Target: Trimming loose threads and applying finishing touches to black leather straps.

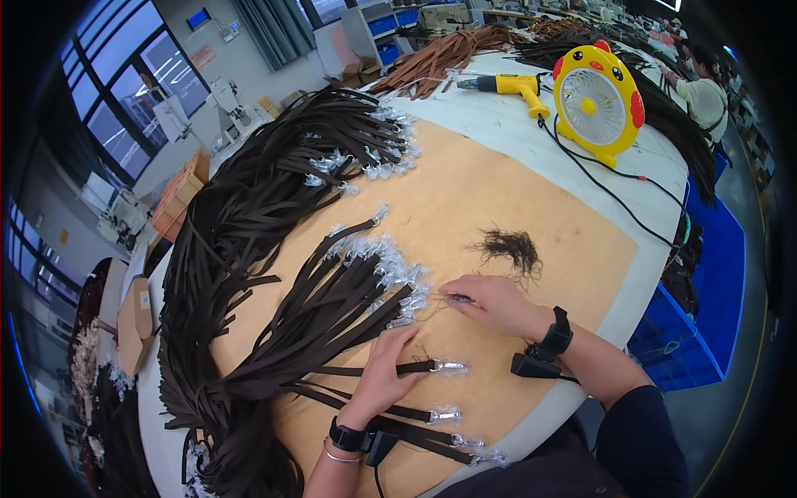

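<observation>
My left hand (384,373) lies across a dark brown strap (415,366), its thumb and fingers apart. The strap passes under the palm and comes out between thumb and fingers. A metal clasp in clear plastic (451,365) is at its end. Just up and to the right, my right hand (496,304) is closed around a small grey metal tool (459,298); its full shape is hidden in the fingers. Left of the tool lies a fanned bundle of dark straps (336,290) with plastic-wrapped ends (390,270). More straps with wrapped clasps (446,414) lie nearer me.
A tuft of dark thread clippings (513,247) lies on the tan board (573,241). A large heap of dark straps (220,224) covers the left side. Farther back are a yellow heat gun (519,86) and a chick-shaped fan (591,104). Blue crates (681,349) stand right.
</observation>
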